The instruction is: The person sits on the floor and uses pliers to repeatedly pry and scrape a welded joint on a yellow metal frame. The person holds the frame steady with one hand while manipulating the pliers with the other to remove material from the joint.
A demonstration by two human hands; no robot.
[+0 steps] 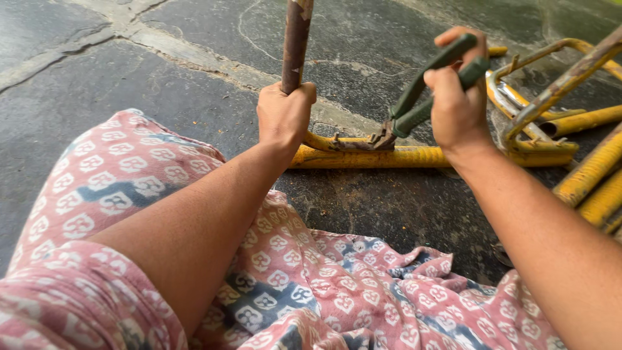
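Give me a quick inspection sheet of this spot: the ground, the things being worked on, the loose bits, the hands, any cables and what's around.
Surface: dark cracked stone floor, damp-looking, with pale seams.
Job's things: green-handled pliers, nose at a joint on a rusty yellow tube frame; an upright rusty rod.
Clutter: more yellow tubes and a bent metal bracket lying at the right.
Hands: left hand closed around the rod; right hand squeezing the pliers' handles.
Cables: nothing seen.
Surroundings: pink patterned cloth over the person's lap and knee; no other people in view.
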